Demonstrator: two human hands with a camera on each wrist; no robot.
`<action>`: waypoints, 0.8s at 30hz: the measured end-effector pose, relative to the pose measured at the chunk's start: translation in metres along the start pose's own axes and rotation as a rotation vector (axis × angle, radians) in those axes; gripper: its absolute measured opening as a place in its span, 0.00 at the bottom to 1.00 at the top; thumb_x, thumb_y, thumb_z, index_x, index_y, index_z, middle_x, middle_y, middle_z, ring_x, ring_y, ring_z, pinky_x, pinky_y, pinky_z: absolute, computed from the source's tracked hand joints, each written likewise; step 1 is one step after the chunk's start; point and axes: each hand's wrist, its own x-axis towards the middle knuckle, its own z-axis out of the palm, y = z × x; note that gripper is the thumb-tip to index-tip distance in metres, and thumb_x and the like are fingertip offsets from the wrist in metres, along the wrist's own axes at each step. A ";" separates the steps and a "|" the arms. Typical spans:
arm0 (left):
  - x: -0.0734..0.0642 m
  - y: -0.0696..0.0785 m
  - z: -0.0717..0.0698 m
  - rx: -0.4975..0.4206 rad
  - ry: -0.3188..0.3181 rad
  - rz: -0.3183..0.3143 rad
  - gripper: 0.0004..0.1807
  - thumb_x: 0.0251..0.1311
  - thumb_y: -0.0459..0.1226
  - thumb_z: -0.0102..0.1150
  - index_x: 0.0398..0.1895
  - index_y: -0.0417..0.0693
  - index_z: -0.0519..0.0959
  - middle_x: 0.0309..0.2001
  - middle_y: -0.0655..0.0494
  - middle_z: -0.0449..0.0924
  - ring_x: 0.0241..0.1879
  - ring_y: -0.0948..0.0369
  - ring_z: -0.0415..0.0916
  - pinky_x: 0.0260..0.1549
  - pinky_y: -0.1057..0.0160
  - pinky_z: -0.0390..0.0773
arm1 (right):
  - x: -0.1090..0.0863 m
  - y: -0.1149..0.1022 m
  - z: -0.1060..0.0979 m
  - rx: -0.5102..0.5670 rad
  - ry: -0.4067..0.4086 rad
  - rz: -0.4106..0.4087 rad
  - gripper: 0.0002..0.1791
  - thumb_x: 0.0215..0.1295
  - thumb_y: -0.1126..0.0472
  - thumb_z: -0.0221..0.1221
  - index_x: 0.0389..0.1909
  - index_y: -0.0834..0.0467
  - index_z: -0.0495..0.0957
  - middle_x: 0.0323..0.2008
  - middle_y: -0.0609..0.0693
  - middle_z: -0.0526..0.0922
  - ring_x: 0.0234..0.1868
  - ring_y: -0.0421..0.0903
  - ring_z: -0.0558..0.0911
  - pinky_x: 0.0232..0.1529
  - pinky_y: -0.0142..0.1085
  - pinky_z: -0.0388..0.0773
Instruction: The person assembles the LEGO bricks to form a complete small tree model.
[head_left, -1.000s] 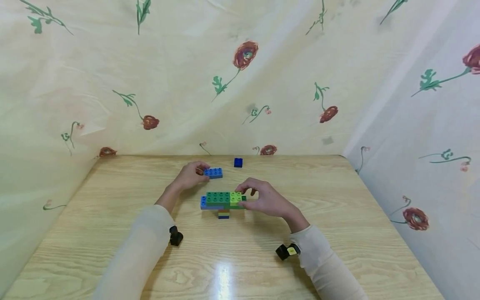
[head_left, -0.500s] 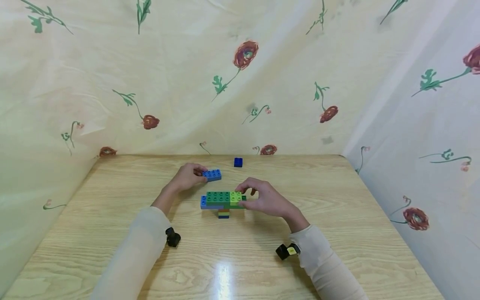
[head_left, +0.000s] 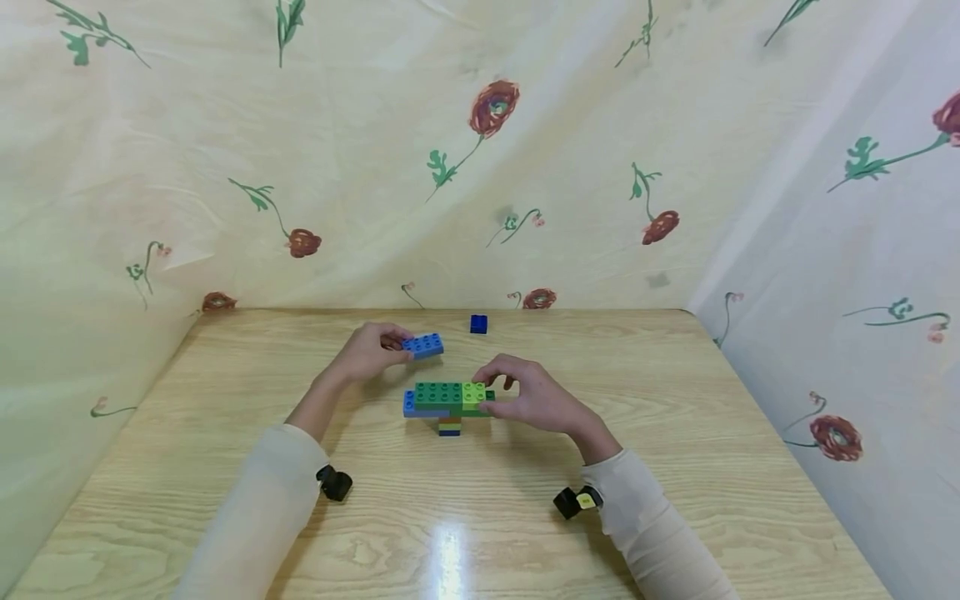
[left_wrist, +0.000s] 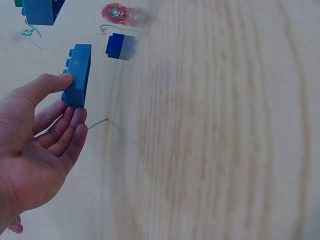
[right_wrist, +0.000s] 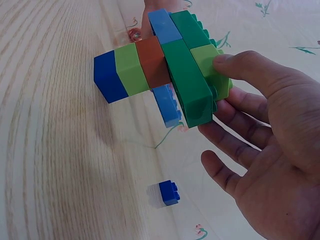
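- Left hand (head_left: 367, 351) pinches light blue brick (head_left: 426, 345), now skewed and slightly left versus a second ago
- Brick sits beyond the stack (head_left: 437, 396), so not attached
- Right hand (head_left: 534, 400) grips stack at lime top brick (right_wrist: 204, 65), unmoved

The left grip (head_left: 368, 351) has drawn slightly left — and the light-blue brick (head_left: 424, 346) in it has turned more aslant.
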 end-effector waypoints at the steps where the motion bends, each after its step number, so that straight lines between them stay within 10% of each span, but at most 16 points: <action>1: -0.002 0.000 -0.001 0.001 0.001 0.004 0.20 0.66 0.40 0.68 0.59 0.42 0.82 0.52 0.45 0.85 0.51 0.52 0.81 0.53 0.54 0.81 | 0.000 0.000 0.000 0.002 0.000 0.000 0.18 0.63 0.60 0.72 0.52 0.50 0.82 0.49 0.44 0.85 0.48 0.46 0.79 0.53 0.58 0.78; 24: -0.058 0.050 -0.013 -0.056 0.015 0.156 0.18 0.64 0.40 0.70 0.56 0.49 0.83 0.53 0.51 0.85 0.49 0.55 0.82 0.53 0.54 0.82 | 0.000 0.002 0.001 -0.001 0.006 0.010 0.18 0.63 0.58 0.71 0.53 0.48 0.82 0.50 0.43 0.84 0.50 0.49 0.79 0.53 0.58 0.77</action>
